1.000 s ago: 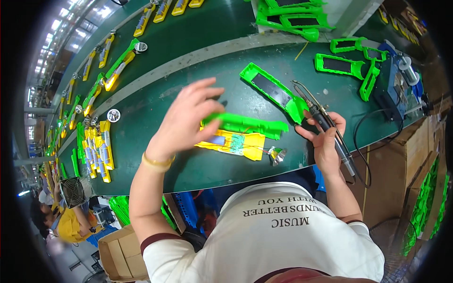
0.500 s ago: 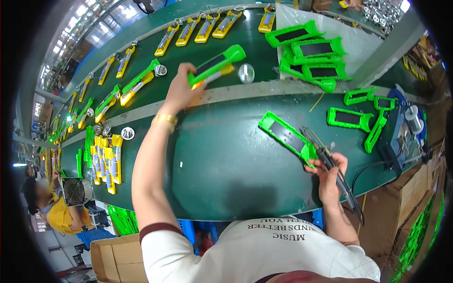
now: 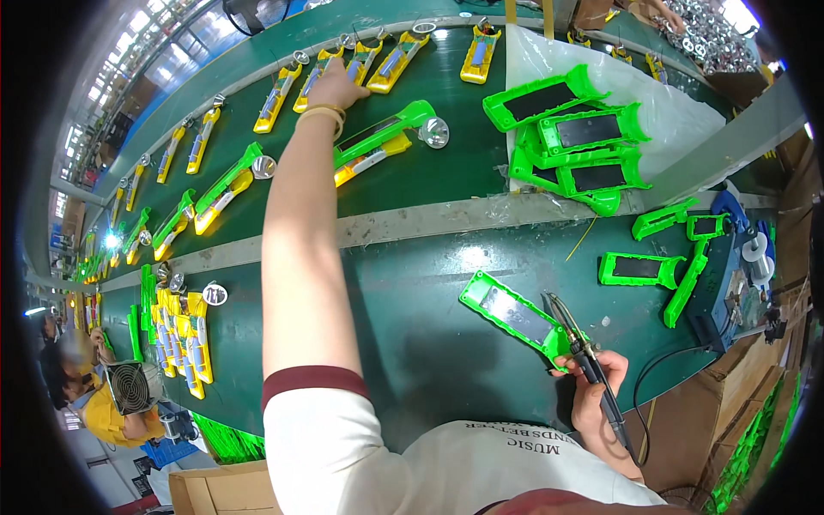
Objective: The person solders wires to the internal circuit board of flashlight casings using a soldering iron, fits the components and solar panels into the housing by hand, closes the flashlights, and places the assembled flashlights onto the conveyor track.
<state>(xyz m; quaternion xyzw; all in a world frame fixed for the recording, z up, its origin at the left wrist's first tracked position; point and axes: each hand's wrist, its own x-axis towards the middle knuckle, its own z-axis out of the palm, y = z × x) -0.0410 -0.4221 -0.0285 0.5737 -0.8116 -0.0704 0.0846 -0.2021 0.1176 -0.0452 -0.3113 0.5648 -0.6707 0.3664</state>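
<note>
My left hand (image 3: 336, 88) is stretched far out, past the grey rail (image 3: 412, 225), to the back row. Its fingers are at one yellow case (image 3: 312, 83), but I can't tell if they pinch it or only rest by it. My right hand (image 3: 602, 384) is wrapped around a black soldering iron (image 3: 591, 367), with its tip up over the green frame (image 3: 512, 314) on the bench (image 3: 403, 287). That frame has a dark panel in it and no yellow case next to it, and my right fingers are right by its end; I can't tell if they touch it. Near my left arm lies a green and yellow lamp (image 3: 378, 140) with a round shiny cup (image 3: 434, 132), its two halves side by side. More pairs like that lie off to the left, so I'd say those have come further along. The other yellow cases in the back row have no green half yet, so they look less done. A bunch of yellow cases (image 3: 184, 343) on my left seems to be waiting too. There is a big heap of green shells (image 3: 592, 137) as well, so I think plenty is left.
</note>
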